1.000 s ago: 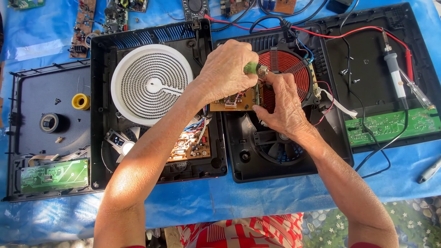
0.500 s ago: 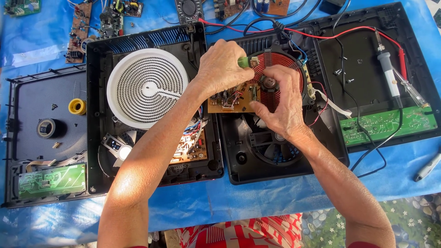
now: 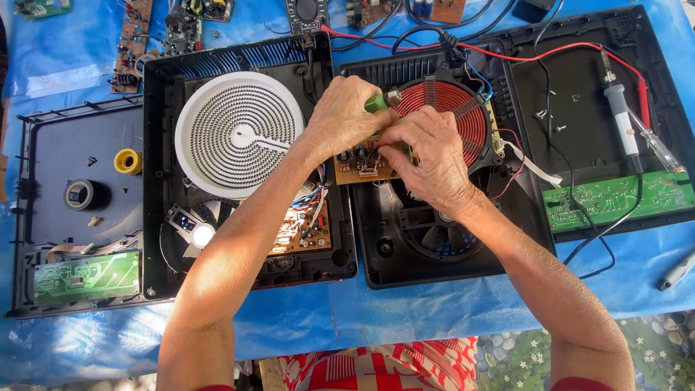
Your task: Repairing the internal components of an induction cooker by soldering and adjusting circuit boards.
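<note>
My left hand (image 3: 349, 118) is closed around a green-handled tool (image 3: 377, 103) over a brown circuit board (image 3: 360, 168). My right hand (image 3: 428, 156) rests on the same board, its fingertips pinching at small parts near the board's middle. The board lies across the open black cooker base (image 3: 434, 239), beside its red copper coil (image 3: 452, 108) and above a black fan (image 3: 434, 232). What the fingers grip is too small to make out.
A second open cooker (image 3: 166, 217) with a white spiral heater (image 3: 239, 134) sits at left. Further left a black cover (image 3: 58, 145) holds a yellow tape roll (image 3: 128, 161) and green board (image 3: 85, 276). At right lie a soldering iron (image 3: 622, 112), red wire and green board (image 3: 615, 199).
My right hand has slid down and left onto the brown board. The left hand with the green tool has hardly moved; the view has shifted slightly.
</note>
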